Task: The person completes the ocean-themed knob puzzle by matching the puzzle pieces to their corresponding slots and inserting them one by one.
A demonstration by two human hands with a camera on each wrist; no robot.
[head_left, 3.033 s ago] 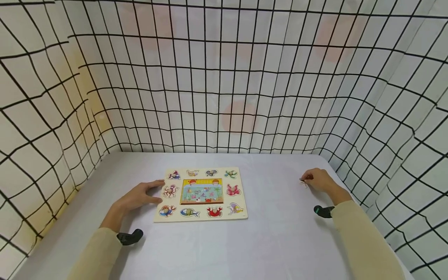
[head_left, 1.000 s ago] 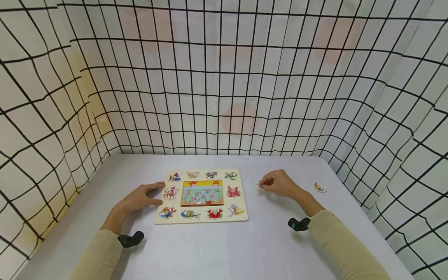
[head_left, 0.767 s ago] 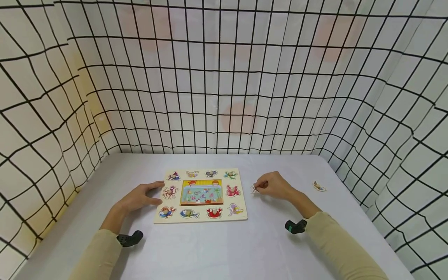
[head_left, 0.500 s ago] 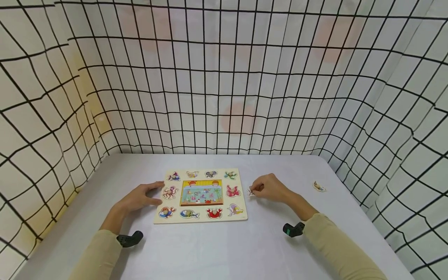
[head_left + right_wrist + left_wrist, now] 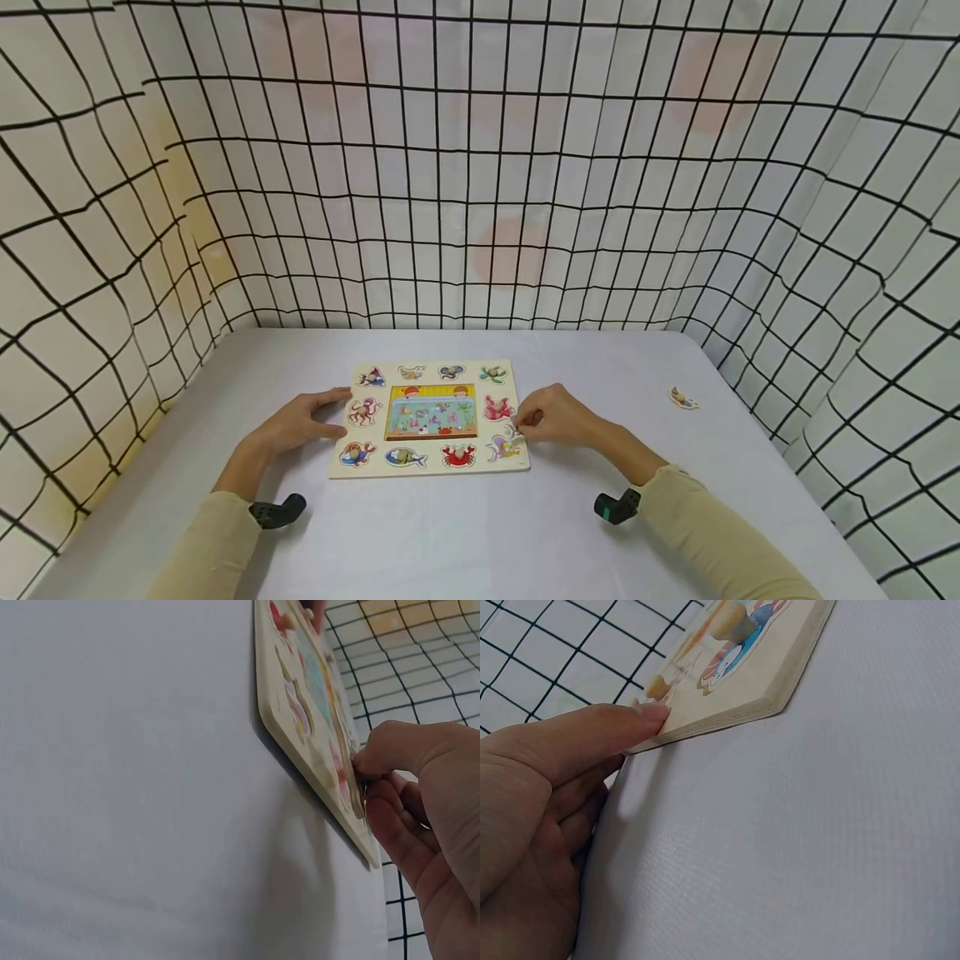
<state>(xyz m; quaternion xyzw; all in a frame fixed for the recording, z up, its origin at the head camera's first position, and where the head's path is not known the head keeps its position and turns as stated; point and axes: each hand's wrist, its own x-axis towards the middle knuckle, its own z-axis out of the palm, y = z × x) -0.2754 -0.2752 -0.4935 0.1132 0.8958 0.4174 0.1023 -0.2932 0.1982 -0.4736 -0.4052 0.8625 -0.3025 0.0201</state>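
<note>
A wooden knob puzzle board [image 5: 372,472] with sea-animal pieces lies on the white table. My left hand [image 5: 302,425] rests at the board's left edge, thumb and index finger apart; in the left wrist view the thumb [image 5: 641,720] touches the edge. My right hand [image 5: 558,417] pinches a small puzzle piece [image 5: 513,432] over the board's right edge, between the red piece [image 5: 498,407] and the bottom-right fish recess [image 5: 504,449]. In the right wrist view the held piece [image 5: 358,796] is seen nearly edge-on, so its picture is hidden.
Another loose puzzle piece [image 5: 683,398] lies on the table at the right. Red crab [image 5: 459,455] and blue fish [image 5: 406,457] pieces sit along the board's front row. Black netting [image 5: 468,250] over white walls encloses the back and sides of the table.
My right hand lifted the pinched piece from the table's right side and carried it left to above the board's right edge, uncovering the other loose piece. The left hand has stayed in place.
</note>
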